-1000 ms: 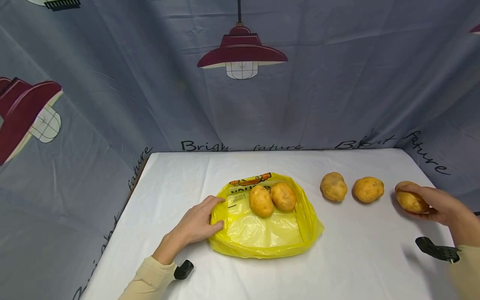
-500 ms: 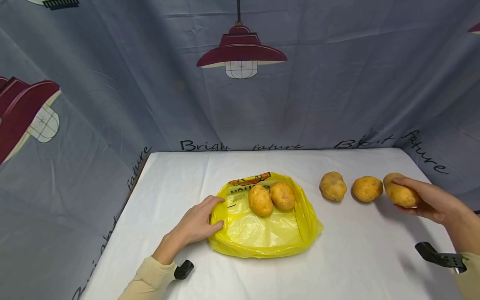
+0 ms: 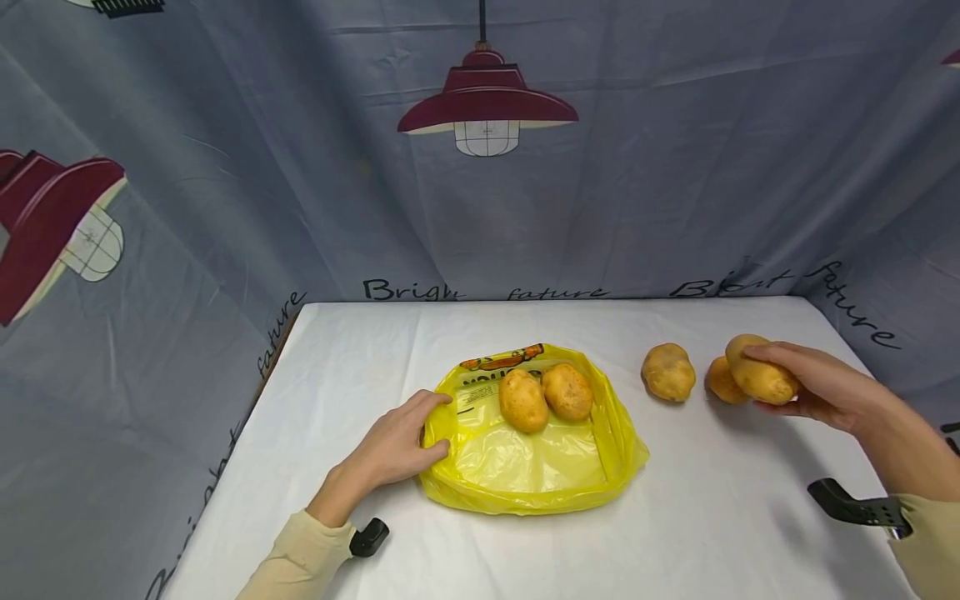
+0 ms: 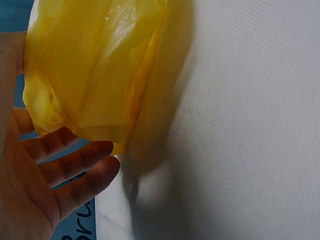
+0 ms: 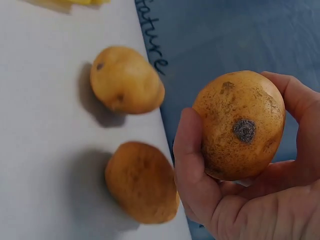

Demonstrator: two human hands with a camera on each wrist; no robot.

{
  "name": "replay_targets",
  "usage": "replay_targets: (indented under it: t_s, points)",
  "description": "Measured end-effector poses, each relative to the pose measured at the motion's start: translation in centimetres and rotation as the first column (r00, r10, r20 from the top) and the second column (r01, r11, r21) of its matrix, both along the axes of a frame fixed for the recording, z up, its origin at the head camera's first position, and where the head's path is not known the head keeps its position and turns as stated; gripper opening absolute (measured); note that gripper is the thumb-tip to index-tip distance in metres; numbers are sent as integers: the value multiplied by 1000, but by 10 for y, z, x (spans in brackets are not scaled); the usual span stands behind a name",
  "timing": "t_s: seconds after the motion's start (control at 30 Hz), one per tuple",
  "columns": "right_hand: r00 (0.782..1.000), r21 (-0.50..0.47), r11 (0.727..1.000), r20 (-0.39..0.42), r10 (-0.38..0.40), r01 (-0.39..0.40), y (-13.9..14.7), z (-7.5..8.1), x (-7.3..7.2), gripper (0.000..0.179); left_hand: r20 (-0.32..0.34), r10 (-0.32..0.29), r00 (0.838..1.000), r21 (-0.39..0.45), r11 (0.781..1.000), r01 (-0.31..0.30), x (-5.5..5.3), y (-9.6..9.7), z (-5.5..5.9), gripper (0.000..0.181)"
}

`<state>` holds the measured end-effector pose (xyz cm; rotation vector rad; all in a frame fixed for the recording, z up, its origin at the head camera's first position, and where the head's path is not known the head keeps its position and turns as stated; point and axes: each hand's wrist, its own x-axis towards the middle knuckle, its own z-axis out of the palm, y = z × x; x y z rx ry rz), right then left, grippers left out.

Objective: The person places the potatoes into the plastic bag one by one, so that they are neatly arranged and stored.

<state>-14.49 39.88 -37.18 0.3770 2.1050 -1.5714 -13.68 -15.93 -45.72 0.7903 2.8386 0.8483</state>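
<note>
Golden potato (image 3: 763, 373) gripped by right hand (image 3: 828, 383), long axis slanting far-left to near-right, left hand (image 3: 396, 440) holding yellow bag (image 3: 525, 502)

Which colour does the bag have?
Yellow, with orange and black print; the bag shows best in the head view.

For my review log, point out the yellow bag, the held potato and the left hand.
Yellow bag (image 3: 525, 502), head view: its near wall.
Held potato (image 5: 239, 125), right wrist view: middle of its camera-facing side.
Left hand (image 3: 393, 443), head view: back of the hand.
</note>
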Motion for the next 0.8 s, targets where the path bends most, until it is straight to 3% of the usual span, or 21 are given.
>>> replay_targets:
  t_s: [0.37,0.8]
  points:
    - [992,193,974,-13,125,-121,-43,14,-11,91,-6,-2,1000,6,1000,2,-1,-1,-1,59]
    - [966,268,932,-16,257,-244,-107,32,-30,90,-1,-6,1000,1,1000,6,-1,-1,1,59]
